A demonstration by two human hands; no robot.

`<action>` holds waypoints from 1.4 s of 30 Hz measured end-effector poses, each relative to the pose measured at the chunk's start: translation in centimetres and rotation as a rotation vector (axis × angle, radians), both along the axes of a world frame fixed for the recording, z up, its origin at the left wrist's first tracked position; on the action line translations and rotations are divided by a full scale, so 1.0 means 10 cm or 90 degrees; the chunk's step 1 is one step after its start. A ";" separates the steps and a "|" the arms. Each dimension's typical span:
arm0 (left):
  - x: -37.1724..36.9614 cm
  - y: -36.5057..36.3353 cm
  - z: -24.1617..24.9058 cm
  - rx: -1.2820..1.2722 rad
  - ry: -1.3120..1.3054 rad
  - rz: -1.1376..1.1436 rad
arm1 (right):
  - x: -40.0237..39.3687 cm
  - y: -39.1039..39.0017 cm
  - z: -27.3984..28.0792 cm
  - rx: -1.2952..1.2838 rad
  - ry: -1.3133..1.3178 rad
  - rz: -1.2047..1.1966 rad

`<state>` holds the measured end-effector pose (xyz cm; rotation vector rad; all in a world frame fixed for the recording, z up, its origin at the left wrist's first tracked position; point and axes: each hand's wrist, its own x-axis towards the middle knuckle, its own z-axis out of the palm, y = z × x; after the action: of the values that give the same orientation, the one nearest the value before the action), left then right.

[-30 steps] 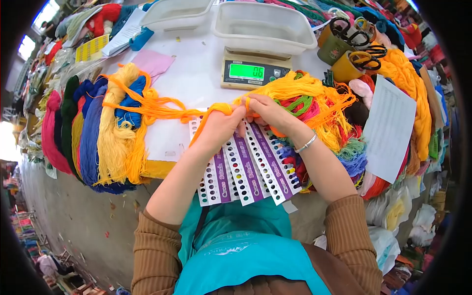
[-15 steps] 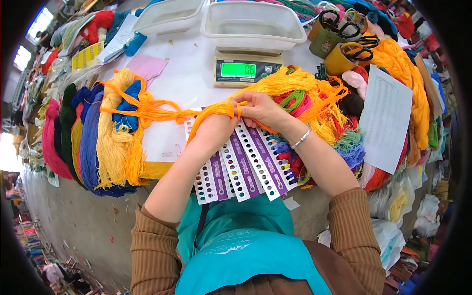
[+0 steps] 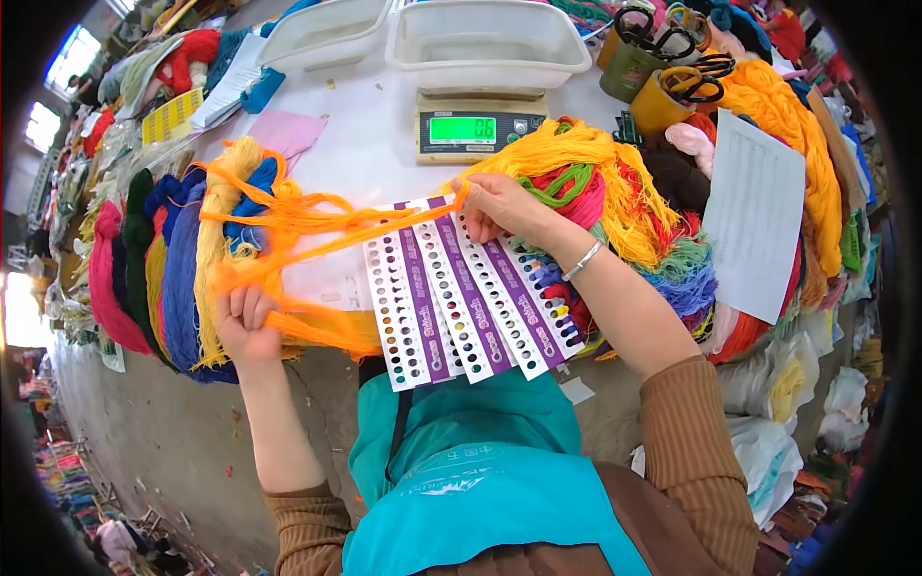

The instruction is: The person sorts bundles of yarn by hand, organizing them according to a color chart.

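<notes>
Orange thread (image 3: pixel 355 233) stretches across the table between my two hands. My right hand (image 3: pixel 501 207) pinches one end of it above the purple-and-white thread colour cards (image 3: pixel 477 288). Down at the left, by the table's front edge, my left hand (image 3: pixel 248 324) has its fingers curled round the orange strands, which look blurred there. More orange strands lie over a cream skein (image 3: pixel 219 278) just behind that hand. A heap of yellow thread (image 3: pixel 547 154), mixed with red, green and pink, lies right behind my right hand.
A digital scale (image 3: pixel 480 130) carries a white plastic tub (image 3: pixel 490 53); its display reads 0.6. Scissors stand in a green cup (image 3: pixel 634 75) and a yellow cup (image 3: pixel 661 108). A printed sheet (image 3: pixel 754 216) covers skeins at right. Blue skeins (image 3: pixel 180 278) hang over the left edge.
My left hand has moved from the middle, beside my right hand, down to the left, drawing the orange thread out long. My right hand stays nearly in place. More of the cards shows.
</notes>
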<state>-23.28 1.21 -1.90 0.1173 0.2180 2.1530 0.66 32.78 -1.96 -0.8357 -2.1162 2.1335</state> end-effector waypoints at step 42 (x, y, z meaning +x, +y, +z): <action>-2.45 -0.12 1.35 -0.347 0.386 0.187 | -0.10 -0.04 -0.11 0.074 -0.034 -0.097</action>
<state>-47.77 -0.02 11.61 0.4422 1.2209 2.2074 -0.35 32.35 -3.06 -1.0166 -2.1025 1.9149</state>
